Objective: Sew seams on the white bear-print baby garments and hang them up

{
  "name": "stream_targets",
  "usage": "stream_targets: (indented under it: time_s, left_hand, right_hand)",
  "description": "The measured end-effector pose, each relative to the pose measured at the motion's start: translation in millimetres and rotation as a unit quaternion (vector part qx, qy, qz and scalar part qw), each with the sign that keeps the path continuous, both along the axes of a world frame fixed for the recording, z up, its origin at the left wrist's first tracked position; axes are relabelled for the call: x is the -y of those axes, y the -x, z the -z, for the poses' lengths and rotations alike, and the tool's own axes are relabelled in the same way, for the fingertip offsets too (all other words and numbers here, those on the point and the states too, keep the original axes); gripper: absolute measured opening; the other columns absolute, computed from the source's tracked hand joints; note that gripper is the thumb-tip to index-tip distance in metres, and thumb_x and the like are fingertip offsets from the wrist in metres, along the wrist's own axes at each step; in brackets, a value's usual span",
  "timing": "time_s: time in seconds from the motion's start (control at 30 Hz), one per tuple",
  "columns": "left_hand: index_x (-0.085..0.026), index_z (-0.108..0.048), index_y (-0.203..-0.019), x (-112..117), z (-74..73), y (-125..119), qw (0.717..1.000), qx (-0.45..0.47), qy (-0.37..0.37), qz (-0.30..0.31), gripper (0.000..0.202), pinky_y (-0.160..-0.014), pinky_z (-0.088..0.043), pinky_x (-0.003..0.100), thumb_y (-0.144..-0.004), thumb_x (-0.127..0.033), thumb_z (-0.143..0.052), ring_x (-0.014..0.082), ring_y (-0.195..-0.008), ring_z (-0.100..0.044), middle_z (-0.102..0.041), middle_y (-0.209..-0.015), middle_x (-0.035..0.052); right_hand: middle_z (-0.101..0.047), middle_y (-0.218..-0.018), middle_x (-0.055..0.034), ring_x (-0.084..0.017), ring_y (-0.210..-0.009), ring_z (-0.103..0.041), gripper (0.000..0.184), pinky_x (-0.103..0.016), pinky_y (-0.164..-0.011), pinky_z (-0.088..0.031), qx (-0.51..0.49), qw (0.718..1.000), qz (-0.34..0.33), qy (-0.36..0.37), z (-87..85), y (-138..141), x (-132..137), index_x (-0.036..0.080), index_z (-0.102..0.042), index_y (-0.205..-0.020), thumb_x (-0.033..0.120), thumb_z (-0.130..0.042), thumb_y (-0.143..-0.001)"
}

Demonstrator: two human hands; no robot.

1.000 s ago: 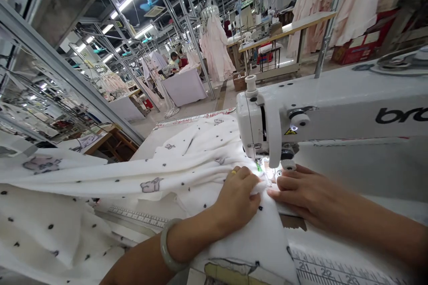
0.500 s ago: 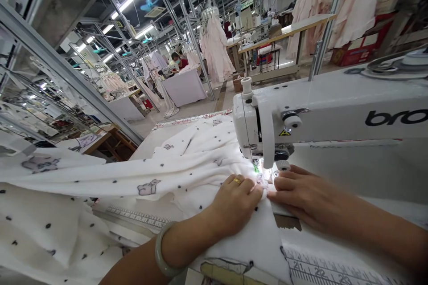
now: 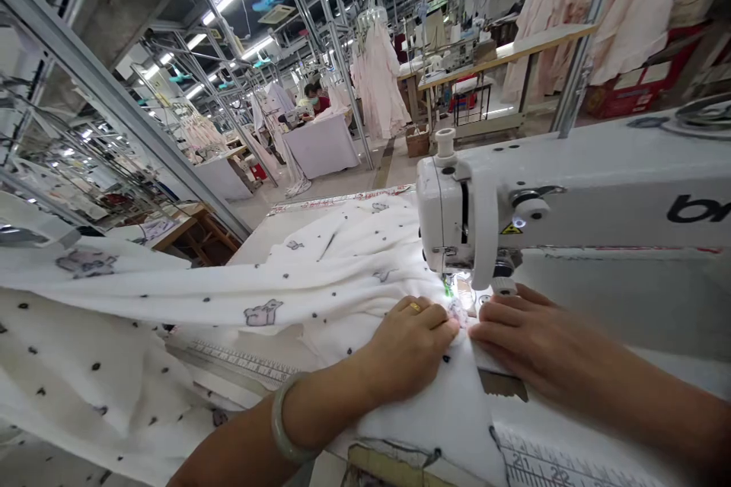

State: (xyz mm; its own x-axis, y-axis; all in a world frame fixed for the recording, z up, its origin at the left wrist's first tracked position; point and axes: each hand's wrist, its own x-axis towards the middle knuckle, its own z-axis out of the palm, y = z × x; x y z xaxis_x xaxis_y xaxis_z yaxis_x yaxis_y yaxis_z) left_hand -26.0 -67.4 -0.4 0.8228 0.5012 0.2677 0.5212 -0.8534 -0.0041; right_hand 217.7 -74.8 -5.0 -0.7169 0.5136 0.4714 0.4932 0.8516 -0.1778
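White fabric [image 3: 320, 281] printed with dark spots and grey-pink animals spreads in folds across the sewing table. Under the lit needle area of a white sewing machine [image 3: 451, 221], its right edge bears a small pale, gathered-looking strip [image 3: 458, 312]. My left hand [image 3: 414, 346] presses on the fabric just in front of the needle, thumb and fingers closed on it at this edge. Close by, on the right, my right hand [image 3: 517, 327] has its fingers bent and together, tips beside the fabric edge. What they pinch, if anything, is hidden.
Ruler tapes [image 3: 245, 361] mark the table left of my hands and at the front right. A dark notched piece [image 3: 502, 386] lies below my right hand. Beyond stand metal posts, hanging pink garments [image 3: 377, 76] and a seated person [image 3: 317, 97] at another table.
The whole view has shifted, so the machine and both hands appear a little further right. Both hands keep nearly the same places by the needle.
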Motion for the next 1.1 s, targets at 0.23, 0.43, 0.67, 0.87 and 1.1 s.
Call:
stream_targets:
  time_s: [0.23, 0.43, 0.67, 0.87, 1.1]
  left_hand:
    - [-0.015, -0.065, -0.112, -4, 0.8, 1, 0.997, 0.04, 0.063, -0.029, 0.021, -0.092, -0.057, 0.039, -0.094, -0.011, -0.055, 0.0243, -0.1, -0.068, -0.074, -0.109, 0.0081]
    - [-0.014, -0.067, -0.112, -4, -5.0, -2, 0.999, -0.018, 0.027, 0.002, 0.021, -0.091, -0.056, 0.035, -0.102, -0.01, -0.048, 0.022, -0.098, -0.066, -0.071, -0.11, 0.0082]
    - [-0.01, -0.065, -0.112, -3, -11.0, 4, 0.995, -0.081, 0.027, 0.044, 0.023, -0.095, -0.055, 0.034, -0.102, -0.009, -0.045, 0.0222, -0.098, -0.063, -0.067, -0.107, 0.01]
    - [-0.008, -0.064, -0.116, -16, -4.1, 0, 0.993, -0.103, 0.012, 0.056, 0.023, -0.101, -0.054, 0.034, -0.104, -0.009, -0.045, 0.0223, -0.105, -0.065, -0.068, -0.11, 0.0109]
    - [-0.008, -0.063, -0.118, -36, -6.4, -4, 0.992, -0.12, -0.005, 0.026, 0.025, -0.097, -0.056, 0.035, -0.105, -0.01, -0.042, 0.0239, -0.109, -0.066, -0.07, -0.112, 0.012]
  right_hand:
    - [-0.075, -0.104, -0.0016, -0.018, -0.084, -0.071, 0.029, -0.039, -0.097, -0.043, -0.032, 0.994, 0.034, -0.102, 8.4, -1, -6, 0.024, -0.067, -0.103, 0.02, -0.039, -0.111]
    - [-0.077, -0.121, -0.0031, -0.021, -0.103, -0.073, 0.032, -0.039, -0.098, -0.049, -0.028, 0.994, 0.032, -0.097, 17.8, -4, -8, 0.025, -0.068, -0.127, 0.02, -0.043, -0.108]
    - [-0.076, -0.125, -0.0043, -0.021, -0.109, -0.071, 0.037, -0.041, -0.1, -0.046, 0.007, 0.997, 0.013, -0.073, 17.8, -1, -3, 0.024, -0.066, -0.131, 0.014, -0.039, -0.106]
    - [-0.079, -0.115, -0.0013, -0.02, -0.094, -0.073, 0.039, -0.042, -0.122, -0.017, 0.004, 0.987, 0.042, -0.158, 10.5, 3, -3, 0.025, -0.065, -0.122, 0.011, -0.032, -0.107]
    - [-0.08, -0.11, 0.0008, -0.025, -0.098, -0.074, 0.035, -0.045, -0.121, -0.015, 0.006, 0.982, 0.128, -0.138, 17.7, 1, -7, 0.031, -0.053, -0.143, 0.036, -0.037, -0.112]
